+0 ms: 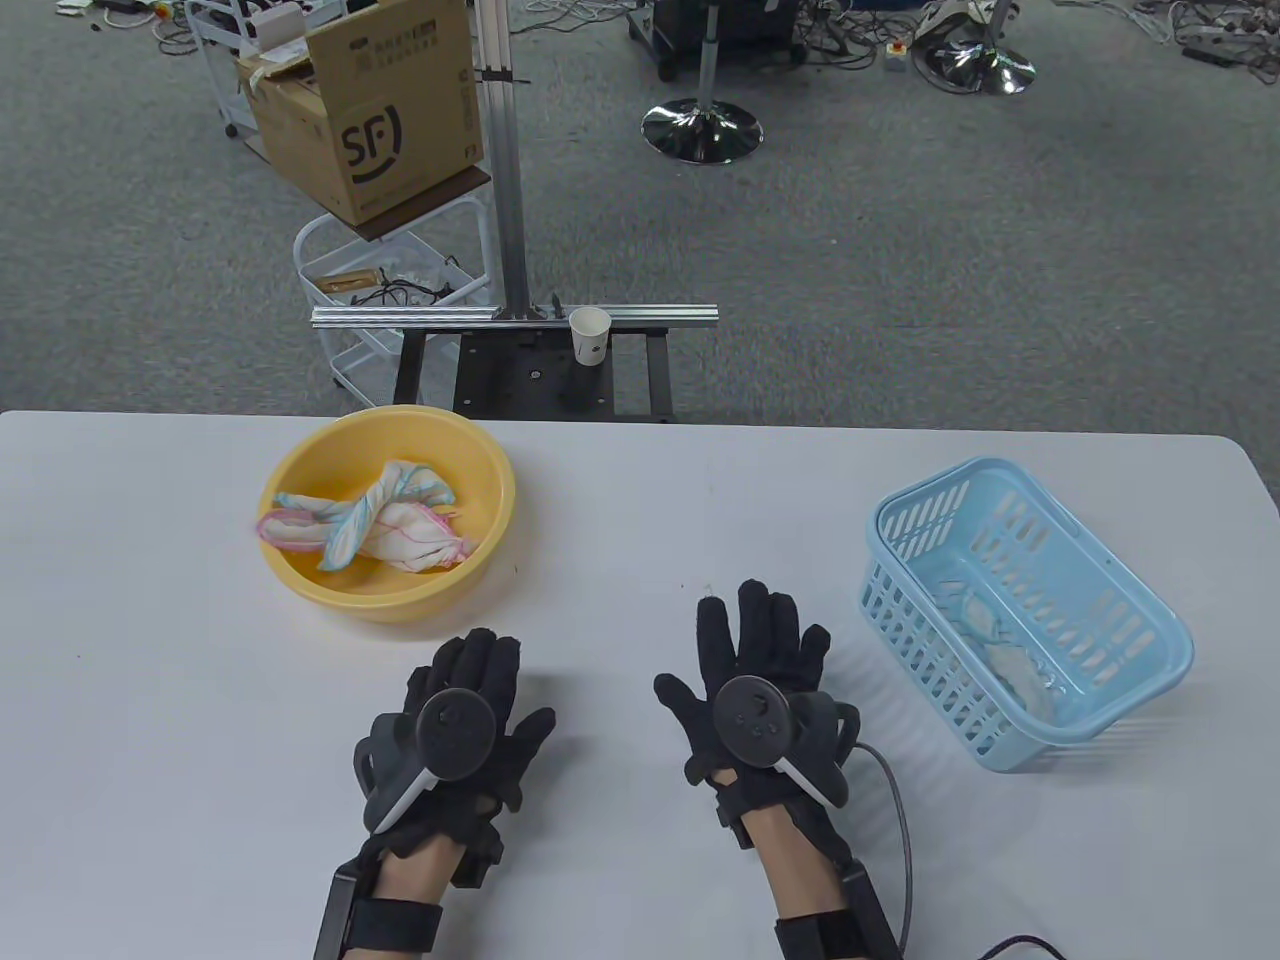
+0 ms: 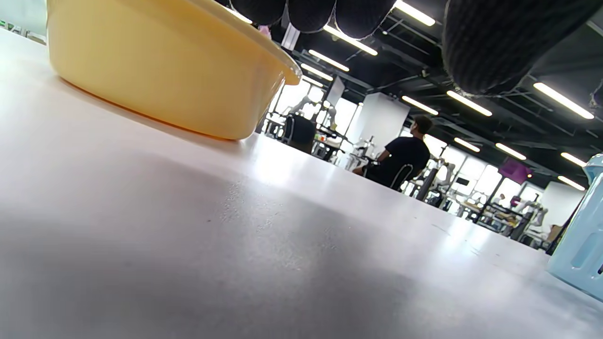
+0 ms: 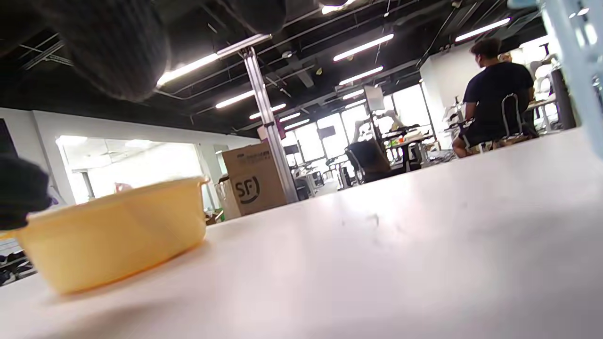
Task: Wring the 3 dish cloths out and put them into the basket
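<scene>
A yellow bowl point(image 1: 300, 570) at the table's left holds two dish cloths point(image 1: 380, 515), white with pink and pale blue edging, twisted together. The same bowl point(image 2: 165, 66) point(image 3: 113, 235) shows in both wrist views. A pale blue plastic basket point(image 1: 1130, 700) stands at the right with one crumpled white cloth point(image 1: 1000, 655) inside. My left hand point(image 1: 470, 665) lies flat on the table below the bowl, fingers straight, holding nothing. My right hand point(image 1: 765, 625) lies flat left of the basket, fingers spread and empty.
The white table point(image 1: 640, 500) spreads between bowl and basket. Beyond its far edge stand a metal frame with a paper cup point(image 1: 590, 335), a wire cart carrying a cardboard box point(image 1: 370, 110), and chair bases. A person point(image 3: 494, 94) sits far off.
</scene>
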`<action>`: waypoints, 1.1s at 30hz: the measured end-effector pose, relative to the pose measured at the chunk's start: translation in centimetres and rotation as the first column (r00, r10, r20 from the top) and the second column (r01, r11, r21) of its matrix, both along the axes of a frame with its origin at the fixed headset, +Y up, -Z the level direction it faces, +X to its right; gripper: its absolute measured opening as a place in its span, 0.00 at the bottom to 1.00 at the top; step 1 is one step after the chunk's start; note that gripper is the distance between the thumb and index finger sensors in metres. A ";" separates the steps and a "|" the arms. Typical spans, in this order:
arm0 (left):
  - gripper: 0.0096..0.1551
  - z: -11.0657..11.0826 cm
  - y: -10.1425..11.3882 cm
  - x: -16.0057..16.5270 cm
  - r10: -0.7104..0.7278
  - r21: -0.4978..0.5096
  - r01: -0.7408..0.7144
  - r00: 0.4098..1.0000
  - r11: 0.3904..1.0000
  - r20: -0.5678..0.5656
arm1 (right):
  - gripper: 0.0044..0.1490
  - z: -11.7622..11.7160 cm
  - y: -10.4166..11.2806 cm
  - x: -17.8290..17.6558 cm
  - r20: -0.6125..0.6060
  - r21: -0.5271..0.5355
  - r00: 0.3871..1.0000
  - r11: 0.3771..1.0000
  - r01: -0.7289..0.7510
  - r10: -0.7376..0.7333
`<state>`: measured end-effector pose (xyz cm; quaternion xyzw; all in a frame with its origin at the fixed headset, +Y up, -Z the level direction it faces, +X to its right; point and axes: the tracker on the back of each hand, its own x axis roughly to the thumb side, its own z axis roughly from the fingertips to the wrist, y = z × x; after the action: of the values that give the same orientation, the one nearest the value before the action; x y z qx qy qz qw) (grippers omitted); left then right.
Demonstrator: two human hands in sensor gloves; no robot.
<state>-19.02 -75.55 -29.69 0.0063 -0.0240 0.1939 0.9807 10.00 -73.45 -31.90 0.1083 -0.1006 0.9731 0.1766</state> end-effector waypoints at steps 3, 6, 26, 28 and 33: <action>0.51 -0.2 -0.3 -0.2 -0.015 -0.009 0.015 1.000 1.000 -0.006 | 0.56 0.2 -1.6 0.2 -0.010 -0.013 1.000 1.000 -0.011 0.011; 0.53 -0.4 -0.6 -0.2 -0.030 -0.026 0.030 0.999 0.999 -0.011 | 0.57 0.5 -2.4 0.7 -0.012 -0.044 0.998 0.997 -0.058 0.057; 0.56 -0.9 1.0 -1.9 -0.028 -0.015 0.026 0.989 1.000 -0.147 | 0.57 0.8 -2.7 1.4 -0.011 -0.102 0.999 0.994 0.032 -0.034; 0.56 -1.5 1.8 -2.0 -0.030 -0.036 0.024 0.985 0.999 -0.167 | 0.57 0.8 -2.6 1.3 -0.017 -0.099 0.999 0.994 0.035 -0.037; 0.56 -4.0 4.4 -3.2 -0.043 -0.086 0.025 0.974 0.996 -0.222 | 0.56 0.8 -2.9 1.5 -0.017 -0.096 0.998 0.994 0.052 -0.054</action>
<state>-22.17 -71.14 -33.69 -0.0130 0.0947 0.1760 0.9797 11.52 -76.32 -31.15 0.1066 -0.0551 0.9706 0.2085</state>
